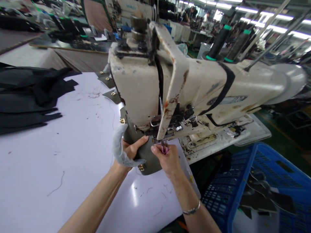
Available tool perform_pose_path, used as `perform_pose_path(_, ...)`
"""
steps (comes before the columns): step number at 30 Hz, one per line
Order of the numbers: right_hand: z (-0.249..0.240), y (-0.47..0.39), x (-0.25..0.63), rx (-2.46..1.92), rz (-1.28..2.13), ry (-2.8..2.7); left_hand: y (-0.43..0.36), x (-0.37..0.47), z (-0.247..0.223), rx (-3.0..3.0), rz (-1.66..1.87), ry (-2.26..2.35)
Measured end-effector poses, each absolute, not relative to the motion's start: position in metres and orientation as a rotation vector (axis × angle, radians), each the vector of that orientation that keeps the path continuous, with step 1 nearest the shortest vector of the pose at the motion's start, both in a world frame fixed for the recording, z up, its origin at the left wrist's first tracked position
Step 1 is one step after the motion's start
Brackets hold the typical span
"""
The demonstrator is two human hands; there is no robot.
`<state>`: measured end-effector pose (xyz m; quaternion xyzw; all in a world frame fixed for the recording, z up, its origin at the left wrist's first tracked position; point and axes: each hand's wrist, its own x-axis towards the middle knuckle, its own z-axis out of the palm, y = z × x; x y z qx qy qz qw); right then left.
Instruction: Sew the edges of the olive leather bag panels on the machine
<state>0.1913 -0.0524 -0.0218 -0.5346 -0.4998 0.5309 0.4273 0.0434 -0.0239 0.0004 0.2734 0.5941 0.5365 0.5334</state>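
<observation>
I'm resting my left hand point(132, 149) on the grey panel point(151, 158) beneath the sewing machine point(142, 87), grip unclear, my right hand point(171, 161) gripping a pink object point(165, 149); I'm probably positioning, next needing alignment.

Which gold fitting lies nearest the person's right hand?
The gold fitting at the near end of the wrapped handle, low on the grey panel. The other gold fittings sit farther off, at the handle's far end or beyond.

Two hands point(131, 150) point(170, 158), one held panel point(151, 162), one basket point(218, 191), one bracelet point(191, 209)
</observation>
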Motion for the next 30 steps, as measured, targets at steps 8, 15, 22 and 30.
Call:
perform_pose_path(8, -0.026, -0.048, 0.186, -1.369, 1.307, -1.212, -0.017, 0.040, -0.008, 0.684, 1.294, 1.437)
perform_pose_path(15, -0.028, -0.049, 0.184, -1.362, 1.329, -1.153, -0.017, 0.041, -0.007, 0.648, 1.309, 1.372)
perform_pose_path(22, -0.032, -0.045, 0.183, -1.364, 1.325, -1.133, -0.014, 0.040, -0.014, 0.623, 1.350, 1.332)
perform_pose_path(30, -0.030, -0.042, 0.184, -1.308, 1.354, -1.109, -0.014, 0.037, -0.027, 0.726, 1.353, 1.313)
